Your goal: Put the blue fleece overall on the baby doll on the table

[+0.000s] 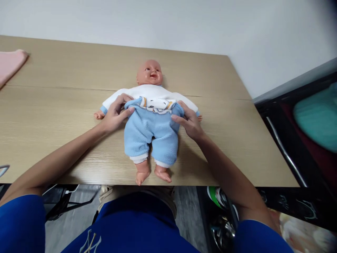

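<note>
A baby doll (150, 72) lies on its back on the wooden table, its bare feet toward me at the front edge. It wears a white long-sleeved top (152, 90) with blue cuffs and light blue pants (164, 140) with white ankle bands. My left hand (118, 112) pinches the waist of the pants at the doll's left-hand side in view. On the opposite side, my right hand (189, 118) grips the waistband between thumb and fingers. Between my hands, white cloth with a printed animal face bunches at the waist.
The wooden table (65, 140) meets a white wall at the back. Pink cloth (12, 63) lies at the far left. Beyond the right edge stand a dark frame and a teal item (318, 116). Below the table on the right are containers, partly hidden.
</note>
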### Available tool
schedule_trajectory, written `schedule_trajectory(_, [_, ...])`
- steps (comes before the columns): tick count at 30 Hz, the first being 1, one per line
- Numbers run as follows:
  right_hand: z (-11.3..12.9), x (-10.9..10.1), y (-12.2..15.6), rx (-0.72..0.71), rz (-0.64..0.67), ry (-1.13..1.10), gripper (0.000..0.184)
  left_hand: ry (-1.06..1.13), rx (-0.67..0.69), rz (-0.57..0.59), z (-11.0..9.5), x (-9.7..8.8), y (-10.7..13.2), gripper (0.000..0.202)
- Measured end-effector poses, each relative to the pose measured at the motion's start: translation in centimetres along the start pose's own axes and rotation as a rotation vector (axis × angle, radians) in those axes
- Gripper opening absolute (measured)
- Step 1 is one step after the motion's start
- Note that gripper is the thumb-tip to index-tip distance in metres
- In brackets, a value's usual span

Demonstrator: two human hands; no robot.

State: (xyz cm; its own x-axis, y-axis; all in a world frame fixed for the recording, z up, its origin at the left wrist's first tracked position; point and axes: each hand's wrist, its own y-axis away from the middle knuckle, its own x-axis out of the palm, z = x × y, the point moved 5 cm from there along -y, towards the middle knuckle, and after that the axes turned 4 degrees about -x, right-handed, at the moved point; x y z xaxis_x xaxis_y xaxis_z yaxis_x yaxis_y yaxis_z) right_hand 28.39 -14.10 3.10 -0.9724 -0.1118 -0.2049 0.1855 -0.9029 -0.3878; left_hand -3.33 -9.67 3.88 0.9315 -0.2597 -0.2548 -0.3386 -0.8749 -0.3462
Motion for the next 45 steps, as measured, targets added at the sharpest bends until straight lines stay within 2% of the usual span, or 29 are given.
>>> schedule_trajectory(4, [-0.4, 0.7, -2.8, 0.076, 0.049, -0.095, 0.056, 0.147, -0.128, 0.052, 0.6, 0.2, -1.4, 0.061])
schedule_trajectory(7, [-2.7, 0.5, -3.9, 0.101, 0.036, -0.036, 0.060, 0.167, -0.219, 0.024, 2.0, 0.1, -1.5, 0.064])
schedule_trajectory(9, [-4.3, 0.2, -3.8, 0.111, 0.023, 0.019, 0.065, 0.107, -0.253, 0.023, 2.7, 0.0, -1.0, 0.061])
schedule_trajectory(13, [-6.6, 0.1, -2.4, 0.174, -0.033, -0.014, 0.064, 0.007, -0.231, 0.046, 2.9, -0.1, -0.1, 0.044])
schedule_trajectory(17, [-6.9, 0.3, -2.0, 0.197, -0.188, -0.221, 0.059, 0.175, -0.197, -0.078, 3.1, -0.1, -0.5, 0.037])
schedule_trajectory(20, [-6.9, 0.2, -2.6, 0.148, -0.277, -0.254, 0.061, 0.304, -0.232, -0.140, 4.0, 0.2, -1.0, 0.044])
schedule_trajectory(23, [-7.7, 0.3, -3.0, 0.143, -0.258, -0.211, 0.061, 0.331, -0.275, -0.112, 5.0, 0.3, -1.4, 0.054])
schedule_trajectory(26, [-8.5, 0.6, -2.7, 0.142, -0.213, -0.066, 0.061, 0.273, -0.270, -0.064, 5.7, 0.0, -1.4, 0.057])
schedule_trajectory(29, [-7.2, 0.5, -1.6, 0.059, -0.321, 0.114, 0.056, 0.145, -0.181, -0.102, 5.5, -0.4, -1.0, 0.059])
schedule_trajectory(32, [-3.1, 0.6, -0.2, -0.086, -0.425, 0.327, 0.049, -0.007, -0.084, -0.244, 4.3, -0.6, 0.0, 0.062])
schedule_trajectory(34, [0.1, 1.2, 0.4, -0.210, -0.336, 0.445, 0.044, -0.108, -0.069, -0.321, 3.2, -0.5, 1.0, 0.060])
schedule_trajectory(37, [3.8, 3.3, 1.4, -0.405, 0.046, 0.493, 0.026, -0.232, -0.098, -0.365, 1.6, -0.1, 3.2, 0.056])
schedule_trajectory(40, [5.5, 5.3, 3.2, -0.469, 0.387, 0.506, 0.011, -0.289, -0.130, -0.375, -0.4, 0.3, 6.3, 0.054])
schedule_trajectory(42, [6.5, 6.3, 4.4, -0.479, 0.484, 0.525, 0.014, -0.307, -0.169, -0.317, -2.0, 0.9, 8.7, 0.055])
schedule_trajectory(45, [7.9, 7.5, 6.1, -0.491, 0.529, 0.561, 0.024, -0.361, -0.236, -0.255, -4.5, 1.9, 12.7, 0.056])
